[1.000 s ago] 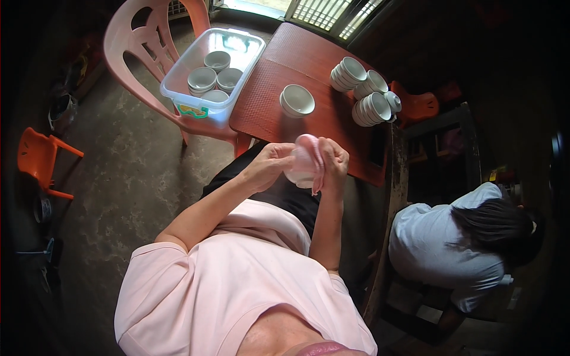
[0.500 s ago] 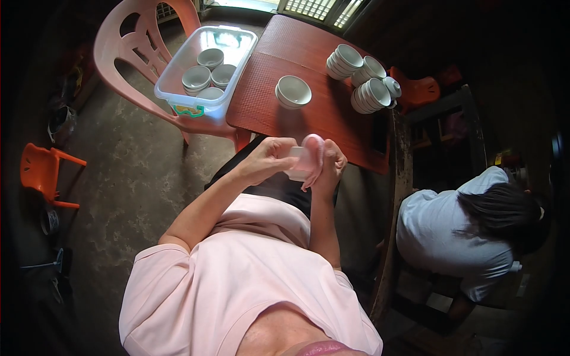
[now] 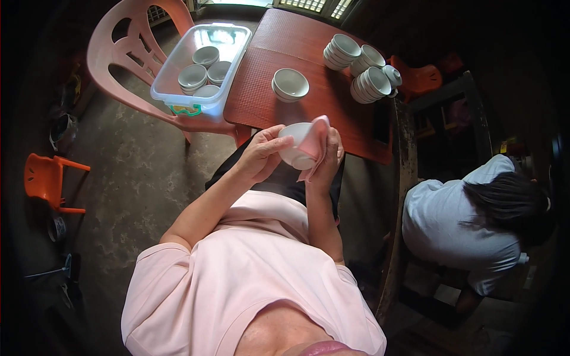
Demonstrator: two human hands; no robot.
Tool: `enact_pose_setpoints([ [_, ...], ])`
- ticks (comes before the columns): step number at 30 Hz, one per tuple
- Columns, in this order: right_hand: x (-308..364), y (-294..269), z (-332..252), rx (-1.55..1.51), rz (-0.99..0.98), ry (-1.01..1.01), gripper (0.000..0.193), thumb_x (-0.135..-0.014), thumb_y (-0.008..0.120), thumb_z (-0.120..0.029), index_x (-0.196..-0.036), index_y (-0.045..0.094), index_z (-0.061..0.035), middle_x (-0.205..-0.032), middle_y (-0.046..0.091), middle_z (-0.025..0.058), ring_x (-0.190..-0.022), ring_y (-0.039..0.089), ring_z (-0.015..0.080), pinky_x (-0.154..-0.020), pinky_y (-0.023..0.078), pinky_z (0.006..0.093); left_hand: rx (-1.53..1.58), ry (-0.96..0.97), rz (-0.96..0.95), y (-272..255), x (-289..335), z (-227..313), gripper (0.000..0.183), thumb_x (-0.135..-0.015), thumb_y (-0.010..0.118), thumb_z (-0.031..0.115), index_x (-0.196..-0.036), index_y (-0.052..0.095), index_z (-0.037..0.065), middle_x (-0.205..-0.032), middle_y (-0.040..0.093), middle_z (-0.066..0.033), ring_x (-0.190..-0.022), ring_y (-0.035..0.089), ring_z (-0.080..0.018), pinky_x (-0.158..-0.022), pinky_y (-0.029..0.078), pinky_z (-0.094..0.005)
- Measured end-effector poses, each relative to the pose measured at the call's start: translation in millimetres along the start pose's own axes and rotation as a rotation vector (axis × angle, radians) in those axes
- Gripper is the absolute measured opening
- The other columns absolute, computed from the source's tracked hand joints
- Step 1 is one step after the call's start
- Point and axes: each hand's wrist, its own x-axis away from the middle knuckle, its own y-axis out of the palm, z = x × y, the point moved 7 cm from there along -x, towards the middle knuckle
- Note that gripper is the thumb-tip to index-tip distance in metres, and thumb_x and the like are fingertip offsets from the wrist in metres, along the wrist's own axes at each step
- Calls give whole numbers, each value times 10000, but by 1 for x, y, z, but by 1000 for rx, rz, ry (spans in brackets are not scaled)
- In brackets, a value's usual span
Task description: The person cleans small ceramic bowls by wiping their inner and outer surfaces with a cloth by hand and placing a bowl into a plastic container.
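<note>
A white bowl (image 3: 291,148) is held in front of me, tilted with its foot toward me. My left hand (image 3: 261,153) grips its left side, thumb on the outer wall. My right hand (image 3: 329,157) holds a pink cloth (image 3: 316,142) against the bowl's right side, the cloth folded over the rim. Some of the right fingers are hidden behind cloth and bowl. Just beyond my hands, two nested white bowls (image 3: 290,84) stand on the red-brown table (image 3: 261,115).
Several stacks of white bowls (image 3: 369,85) stand at the table's right. A clear plastic bin (image 3: 172,83) with more bowls rests on a pink plastic chair (image 3: 107,65) at left. A small orange chair (image 3: 44,181) is on the floor. Beyond a wooden frame (image 3: 396,219), a person (image 3: 457,219) bends over at right.
The bowl has turned, so its outer wall and foot now show. The cloth has opened out from a bunched shape and lies over the bowl's right rim.
</note>
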Motion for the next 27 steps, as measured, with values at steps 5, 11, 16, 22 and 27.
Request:
enact_pose_setpoints([
  [5, -3, -4, -7, -311, -55, 59, 258, -908, 553, -267, -807, 580, -32, -646, 565, 15, -560, 556, 106, -525, 466, 270, -174, -47, -72, 7, 2, 12, 200, -840, 612, 108, -1014, 599, 10, -943, 632, -45, -873, 591, -106, -807, 465, -260],
  [11, -4, 39, -48, 843, -476, -362, 303, -876, 593, -198, -621, 529, -46, -562, 542, -20, -501, 527, 75, -443, 405, 263, -606, 44, -109, 28, 12, 29, 170, -869, 603, 103, -1006, 615, 3, -889, 617, -8, -821, 562, -56, -717, 473, -221],
  [16, -1, 13, 12, -534, 26, 5, 280, -953, 459, -316, -818, 527, -80, -729, 517, -8, -624, 508, 94, -621, 449, 237, -88, 15, 16, 8, 2, 19, 156, -890, 626, 182, -926, 597, 33, -903, 638, -33, -831, 596, -83, -740, 493, -246],
  [22, -6, 34, -36, 857, -350, -48, 376, -892, 561, -302, -662, 573, -4, -533, 534, 102, -489, 574, 154, -473, 431, 320, -609, -12, 10, 4, 8, 9, 278, -840, 665, 139, -1071, 576, 12, -1005, 623, -51, -909, 603, -125, -803, 483, -265],
  [27, -13, 9, -6, 120, -142, 75, 272, -901, 546, -249, -788, 591, -6, -642, 551, 6, -548, 539, 121, -481, 463, 290, -3, -23, 85, -2, 1, 14, 254, -851, 591, 136, -1050, 594, -23, -1002, 647, -85, -871, 623, -141, -821, 490, -274],
])
